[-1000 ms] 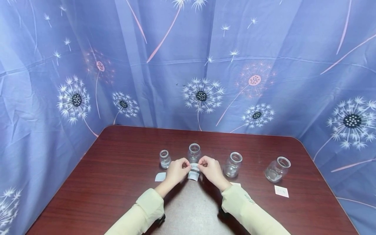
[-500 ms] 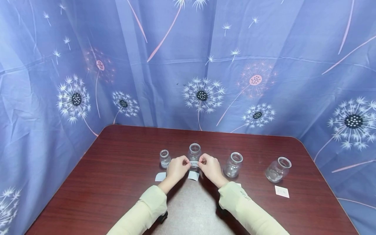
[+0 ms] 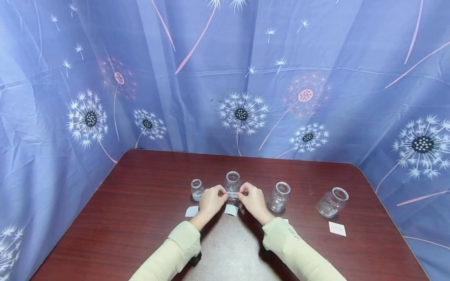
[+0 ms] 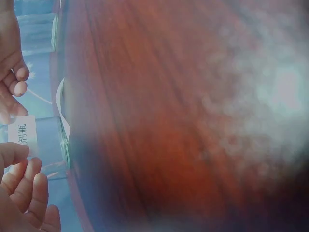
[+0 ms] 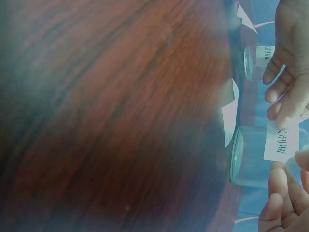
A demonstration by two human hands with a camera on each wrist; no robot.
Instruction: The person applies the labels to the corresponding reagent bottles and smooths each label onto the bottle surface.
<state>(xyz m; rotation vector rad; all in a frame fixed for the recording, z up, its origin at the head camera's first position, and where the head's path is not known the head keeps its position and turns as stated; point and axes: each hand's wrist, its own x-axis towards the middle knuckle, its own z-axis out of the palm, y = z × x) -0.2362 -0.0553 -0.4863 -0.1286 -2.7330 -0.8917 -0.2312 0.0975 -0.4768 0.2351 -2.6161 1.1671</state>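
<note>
In the head view, a clear glass jar (image 3: 233, 180) stands upright between my hands. A white label (image 3: 232, 194) with printed characters lies across its front, overlapping the glass in both wrist views. My left hand (image 3: 212, 201) pinches the label's left end between thumb and index finger. At the opposite end, my right hand (image 3: 253, 201) pinches it the same way. The printing on the label (image 5: 281, 141) shows clearly in the right wrist view. On the table just before the jar lies a curled piece of pale paper (image 3: 231, 210).
To the left stands a smaller jar (image 3: 197, 190) bearing a label, with a pale paper piece (image 3: 191, 211) in front. A third jar (image 3: 279, 198) and a fourth jar (image 3: 332, 203) stand to the right. A white paper slip (image 3: 337, 229) lies near the right one.
Both hands have moved slightly forward, bringing the label from in front of the jar up to its side. Over the last half second they have barely shifted. The other jars have stayed put.
</note>
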